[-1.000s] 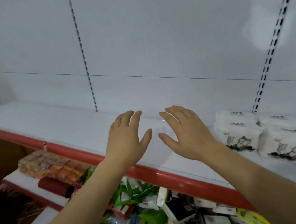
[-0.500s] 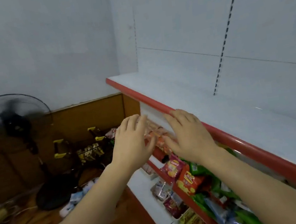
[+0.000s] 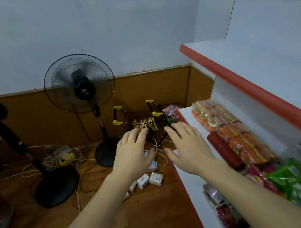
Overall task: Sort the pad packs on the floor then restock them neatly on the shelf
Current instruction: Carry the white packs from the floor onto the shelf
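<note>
Down at 6 o'clock, 2 bare forearms rising into view, side by side, palms facing down. Left hand (image 3: 132,156) released, fingers straight and a little spread, holding nothing. Right hand (image 3: 188,149) the same: relaxed, flat, thumb out toward its partner, holding nothing. Both hanging in the air above the wooden floor (image 3: 154,220), touching no object.

Just below the left wrist, at about 6 o'clock from that hand, the pad packs (image 3: 151,180): small white packets in a loose cluster on the floor, at least 3 showing, with 1 more peeking out between the 2 thumbs. Partly hidden by the left forearm, so full count unclear. No single long axis to the group; rough run from 7 o'clock toward 1 o'clock. Left hand directly over the cluster and nearer; right hand off to 3 o'clock of it. Likely next: a drop straight down, fingers curling only on arrival.

At 3 o'clock, the shelf (image 3: 238,79) with its red edge strip, snack bags (image 3: 232,131) on the tier below.

Farther out at 12 o'clock, a small black and yellow rack (image 3: 143,122) past the fingertips, loose white cords (image 3: 55,161) at 10 o'clock, and a black standing fan (image 3: 79,83) against the wall.
</note>
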Demonstrator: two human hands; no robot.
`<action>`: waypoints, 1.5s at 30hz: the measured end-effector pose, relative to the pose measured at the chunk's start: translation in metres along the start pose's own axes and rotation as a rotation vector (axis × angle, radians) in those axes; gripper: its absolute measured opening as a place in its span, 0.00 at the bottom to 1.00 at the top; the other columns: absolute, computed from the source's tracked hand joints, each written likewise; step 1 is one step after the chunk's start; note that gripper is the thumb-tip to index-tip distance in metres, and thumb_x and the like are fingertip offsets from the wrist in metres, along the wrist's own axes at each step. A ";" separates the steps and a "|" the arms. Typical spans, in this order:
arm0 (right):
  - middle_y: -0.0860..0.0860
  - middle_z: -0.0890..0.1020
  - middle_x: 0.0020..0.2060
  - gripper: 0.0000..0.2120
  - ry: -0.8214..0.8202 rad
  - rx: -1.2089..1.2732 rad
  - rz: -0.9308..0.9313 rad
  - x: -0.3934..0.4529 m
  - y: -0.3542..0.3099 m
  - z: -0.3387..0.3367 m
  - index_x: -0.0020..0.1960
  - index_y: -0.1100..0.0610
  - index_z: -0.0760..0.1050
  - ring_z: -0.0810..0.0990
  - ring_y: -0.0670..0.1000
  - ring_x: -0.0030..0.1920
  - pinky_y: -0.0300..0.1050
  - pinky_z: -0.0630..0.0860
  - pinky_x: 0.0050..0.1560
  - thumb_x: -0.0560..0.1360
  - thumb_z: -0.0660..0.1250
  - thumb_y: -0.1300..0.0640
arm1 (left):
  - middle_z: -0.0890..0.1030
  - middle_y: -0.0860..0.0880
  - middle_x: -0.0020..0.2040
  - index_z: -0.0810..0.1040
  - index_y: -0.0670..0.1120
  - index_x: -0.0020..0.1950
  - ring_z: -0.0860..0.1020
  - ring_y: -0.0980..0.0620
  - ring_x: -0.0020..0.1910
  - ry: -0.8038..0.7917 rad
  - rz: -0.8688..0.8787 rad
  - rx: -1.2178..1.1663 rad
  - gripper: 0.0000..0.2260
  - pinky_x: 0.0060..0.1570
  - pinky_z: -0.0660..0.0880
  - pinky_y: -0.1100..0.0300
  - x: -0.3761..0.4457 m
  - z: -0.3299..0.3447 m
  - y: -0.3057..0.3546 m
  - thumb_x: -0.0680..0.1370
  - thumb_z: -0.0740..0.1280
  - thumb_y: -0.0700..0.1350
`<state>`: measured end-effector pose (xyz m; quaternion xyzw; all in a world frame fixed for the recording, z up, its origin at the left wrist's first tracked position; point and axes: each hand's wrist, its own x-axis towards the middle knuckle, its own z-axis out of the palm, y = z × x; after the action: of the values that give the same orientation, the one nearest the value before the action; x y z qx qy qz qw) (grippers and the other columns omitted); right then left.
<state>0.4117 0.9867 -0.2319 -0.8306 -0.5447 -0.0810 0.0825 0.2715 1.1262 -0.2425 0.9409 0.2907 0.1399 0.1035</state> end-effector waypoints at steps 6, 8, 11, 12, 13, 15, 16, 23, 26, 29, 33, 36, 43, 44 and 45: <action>0.54 0.65 0.76 0.30 -0.115 0.050 -0.045 0.080 0.011 0.068 0.79 0.53 0.59 0.59 0.57 0.78 0.57 0.58 0.76 0.81 0.57 0.42 | 0.61 0.51 0.78 0.55 0.53 0.80 0.58 0.47 0.77 -0.113 -0.155 0.003 0.30 0.76 0.60 0.46 0.052 0.036 -0.058 0.81 0.61 0.58; 0.54 0.64 0.76 0.30 -0.170 0.061 -0.062 0.103 0.009 0.090 0.79 0.52 0.59 0.58 0.57 0.78 0.56 0.58 0.76 0.81 0.58 0.42 | 0.61 0.50 0.78 0.55 0.53 0.81 0.58 0.47 0.77 -0.145 -0.207 0.007 0.30 0.76 0.59 0.48 0.062 0.049 -0.080 0.81 0.61 0.58; 0.54 0.64 0.77 0.30 -0.239 0.061 -0.063 0.138 0.007 0.127 0.79 0.52 0.58 0.58 0.57 0.78 0.56 0.58 0.76 0.81 0.58 0.42 | 0.62 0.50 0.78 0.55 0.53 0.80 0.59 0.46 0.77 -0.186 -0.247 0.010 0.30 0.75 0.60 0.49 0.078 0.074 -0.113 0.81 0.60 0.59; 0.54 0.64 0.76 0.30 -0.261 0.054 -0.057 0.150 0.007 0.140 0.79 0.52 0.58 0.58 0.57 0.78 0.56 0.59 0.76 0.81 0.58 0.42 | 0.63 0.50 0.77 0.55 0.53 0.80 0.60 0.47 0.76 -0.200 -0.254 0.006 0.30 0.74 0.61 0.50 0.084 0.084 -0.123 0.81 0.60 0.59; 0.54 0.64 0.76 0.30 -0.282 0.049 -0.049 0.162 0.008 0.154 0.79 0.52 0.58 0.58 0.57 0.78 0.56 0.59 0.76 0.81 0.58 0.42 | 0.63 0.50 0.77 0.56 0.53 0.80 0.60 0.47 0.76 -0.215 -0.252 0.001 0.30 0.74 0.62 0.50 0.092 0.094 -0.133 0.81 0.59 0.59; 0.54 0.66 0.75 0.30 -0.318 0.029 -0.030 0.183 0.012 0.184 0.78 0.52 0.60 0.60 0.57 0.77 0.56 0.61 0.74 0.80 0.59 0.43 | 0.64 0.50 0.77 0.56 0.53 0.80 0.60 0.47 0.75 -0.258 -0.241 -0.004 0.29 0.73 0.62 0.50 0.109 0.117 -0.152 0.81 0.60 0.59; 0.54 0.67 0.75 0.30 -0.337 0.011 -0.026 0.193 0.014 0.200 0.78 0.52 0.60 0.61 0.57 0.76 0.56 0.61 0.74 0.80 0.59 0.43 | 0.63 0.50 0.77 0.56 0.53 0.80 0.60 0.46 0.76 -0.287 -0.231 -0.001 0.30 0.73 0.62 0.50 0.120 0.130 -0.163 0.81 0.60 0.59; 0.54 0.66 0.75 0.31 -0.495 -0.006 0.117 0.254 0.030 0.322 0.79 0.52 0.59 0.62 0.57 0.75 0.56 0.62 0.74 0.80 0.60 0.42 | 0.63 0.48 0.76 0.56 0.52 0.79 0.61 0.44 0.75 -0.486 -0.227 -0.020 0.30 0.73 0.62 0.47 0.197 0.243 -0.235 0.81 0.60 0.59; 0.53 0.66 0.74 0.31 -0.567 0.016 0.146 0.267 0.040 0.387 0.78 0.52 0.60 0.63 0.56 0.75 0.55 0.63 0.73 0.79 0.61 0.42 | 0.64 0.46 0.76 0.58 0.51 0.78 0.60 0.42 0.75 -0.580 -0.242 -0.032 0.28 0.72 0.61 0.46 0.214 0.306 -0.258 0.81 0.61 0.57; 0.53 0.65 0.74 0.32 -0.630 0.015 0.173 0.269 0.057 0.460 0.78 0.51 0.58 0.62 0.57 0.75 0.55 0.62 0.74 0.78 0.60 0.41 | 0.64 0.46 0.75 0.58 0.51 0.78 0.59 0.42 0.75 -0.646 -0.256 -0.050 0.29 0.73 0.61 0.45 0.222 0.377 -0.276 0.80 0.62 0.57; 0.54 0.57 0.78 0.36 -0.722 0.011 0.170 0.262 0.078 0.566 0.81 0.51 0.50 0.55 0.57 0.78 0.56 0.56 0.76 0.79 0.58 0.38 | 0.61 0.45 0.77 0.56 0.50 0.79 0.57 0.42 0.76 -0.734 -0.268 -0.037 0.30 0.75 0.58 0.45 0.223 0.478 -0.299 0.81 0.60 0.59; 0.55 0.51 0.80 0.38 -0.774 0.008 0.176 0.254 0.093 0.648 0.81 0.49 0.45 0.49 0.58 0.80 0.57 0.51 0.78 0.79 0.58 0.37 | 0.59 0.43 0.78 0.54 0.50 0.80 0.55 0.41 0.77 -0.761 -0.289 -0.026 0.30 0.75 0.55 0.44 0.221 0.557 -0.314 0.81 0.59 0.60; 0.56 0.43 0.81 0.41 -0.829 0.022 0.203 0.226 0.122 0.834 0.81 0.49 0.41 0.43 0.59 0.80 0.59 0.47 0.78 0.79 0.58 0.36 | 0.58 0.42 0.78 0.53 0.50 0.80 0.53 0.40 0.77 -0.760 -0.315 0.009 0.33 0.74 0.56 0.45 0.206 0.741 -0.347 0.80 0.59 0.62; 0.57 0.43 0.81 0.41 -0.831 0.016 0.198 0.221 0.125 0.859 0.82 0.49 0.41 0.42 0.59 0.80 0.59 0.46 0.78 0.79 0.58 0.35 | 0.58 0.42 0.78 0.52 0.50 0.80 0.54 0.40 0.77 -0.754 -0.317 0.026 0.34 0.74 0.57 0.45 0.204 0.764 -0.352 0.80 0.59 0.63; 0.57 0.42 0.81 0.42 -0.828 0.009 0.192 0.217 0.129 0.882 0.82 0.49 0.40 0.42 0.59 0.80 0.60 0.46 0.78 0.79 0.58 0.35 | 0.58 0.42 0.78 0.51 0.50 0.80 0.54 0.40 0.78 -0.750 -0.316 0.038 0.35 0.74 0.56 0.45 0.204 0.786 -0.357 0.79 0.59 0.64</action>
<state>0.6554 1.3279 -1.0483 -0.8398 -0.4522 0.2697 -0.1326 0.5022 1.4431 -1.0380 0.8721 0.3764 -0.2359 0.2051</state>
